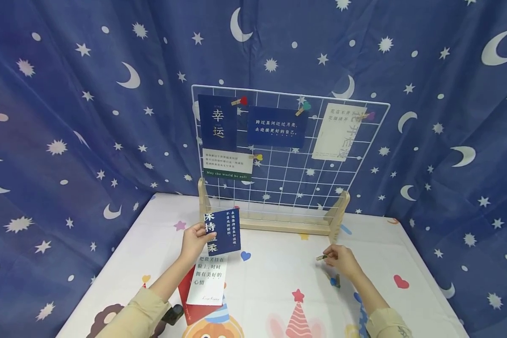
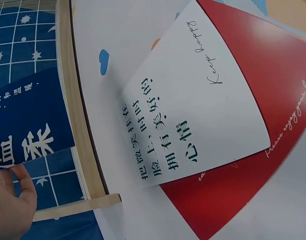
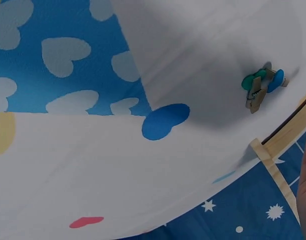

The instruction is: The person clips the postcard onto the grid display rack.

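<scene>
My left hand (image 1: 194, 240) pinches a dark blue card (image 1: 229, 230) with white Chinese characters by its left edge. The card is upright in front of the grid's base, and the left wrist view shows thumb and finger at its edge. A white card (image 1: 207, 281) lies below on a red card (image 1: 186, 300). On the right, my right hand (image 1: 343, 261) pinches a small wooden clothespin (image 1: 321, 257) between thumb and fingertips. Under that hand lie more clothespins with a green heart (image 3: 254, 80) and a blue heart (image 3: 276, 80).
A white wire grid (image 1: 279, 180) stands in a wooden base (image 1: 287, 226) at the back of the table. Clothespins with heart tops hold several cards on it, including a blue one (image 1: 217, 134) and a white one (image 1: 331, 136). A starry blue curtain (image 1: 110, 103) hangs behind.
</scene>
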A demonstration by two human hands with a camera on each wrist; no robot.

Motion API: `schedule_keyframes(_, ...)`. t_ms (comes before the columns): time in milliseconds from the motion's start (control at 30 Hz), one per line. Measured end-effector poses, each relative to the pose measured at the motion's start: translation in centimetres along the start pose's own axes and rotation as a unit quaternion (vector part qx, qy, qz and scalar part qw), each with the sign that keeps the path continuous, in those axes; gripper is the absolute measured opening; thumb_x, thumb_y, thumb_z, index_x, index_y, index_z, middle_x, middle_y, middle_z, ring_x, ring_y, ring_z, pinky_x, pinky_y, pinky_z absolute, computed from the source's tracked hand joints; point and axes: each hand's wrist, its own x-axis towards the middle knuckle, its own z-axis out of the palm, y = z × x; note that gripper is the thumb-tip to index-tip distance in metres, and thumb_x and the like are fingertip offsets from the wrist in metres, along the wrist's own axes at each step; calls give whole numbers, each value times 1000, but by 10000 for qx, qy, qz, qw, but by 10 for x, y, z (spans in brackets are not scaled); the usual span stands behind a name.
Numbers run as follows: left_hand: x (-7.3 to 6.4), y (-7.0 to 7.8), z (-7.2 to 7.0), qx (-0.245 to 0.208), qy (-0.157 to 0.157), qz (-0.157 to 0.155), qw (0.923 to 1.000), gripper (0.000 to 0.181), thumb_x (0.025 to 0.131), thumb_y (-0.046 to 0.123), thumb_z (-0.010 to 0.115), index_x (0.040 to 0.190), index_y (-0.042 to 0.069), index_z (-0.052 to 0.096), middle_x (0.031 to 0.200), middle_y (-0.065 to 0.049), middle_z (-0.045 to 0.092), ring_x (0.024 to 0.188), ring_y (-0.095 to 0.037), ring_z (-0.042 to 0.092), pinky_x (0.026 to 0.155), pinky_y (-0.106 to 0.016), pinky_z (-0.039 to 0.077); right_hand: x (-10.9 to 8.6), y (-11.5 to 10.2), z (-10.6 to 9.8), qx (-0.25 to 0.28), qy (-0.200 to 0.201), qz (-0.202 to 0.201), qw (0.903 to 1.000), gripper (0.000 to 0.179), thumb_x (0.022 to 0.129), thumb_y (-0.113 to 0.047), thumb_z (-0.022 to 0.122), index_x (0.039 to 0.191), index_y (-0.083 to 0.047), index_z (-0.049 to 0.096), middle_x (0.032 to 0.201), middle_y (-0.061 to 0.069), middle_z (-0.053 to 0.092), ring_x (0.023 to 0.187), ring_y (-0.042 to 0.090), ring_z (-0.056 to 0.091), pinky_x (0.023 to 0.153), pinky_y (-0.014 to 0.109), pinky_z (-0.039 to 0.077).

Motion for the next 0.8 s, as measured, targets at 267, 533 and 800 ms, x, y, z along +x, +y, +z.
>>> schedule_keyframes(267, 5, 4, 20, -64, -114, 23, 9999, 25, 82, 0, 68, 104, -10, 59, 97, -24, 68, 75, -14, 68, 70, -23, 57, 5, -2, 0, -7, 103, -468, 9989, 10, 78, 7, 68, 87, 4, 65, 75, 7, 64, 64, 5, 53, 56, 17, 49)
schedule_keyframes(533, 8, 7, 40, -197, -158, 311, 9992, 23, 80, -1, 70, 98, -11, 60, 91, -25, 68, 70, -11, 66, 68, -22, 57, 11, -9, 4, 644, 392, -309, 9967, 11, 80, 5, 68, 90, 7, 62, 73, 9, 65, 58, 4, 55, 54, 22, 52)
schedule_keyframes(800, 13, 13, 53, -198, -190, 303, 9992, 22, 80, 2, 72, 95, -9, 61, 88, -24, 69, 68, -9, 65, 67, -20, 56, 20, -24, 4, 723, 598, -368, 9949, 14, 80, 4, 68, 92, 8, 61, 75, 11, 64, 60, 7, 55, 54, 17, 49)
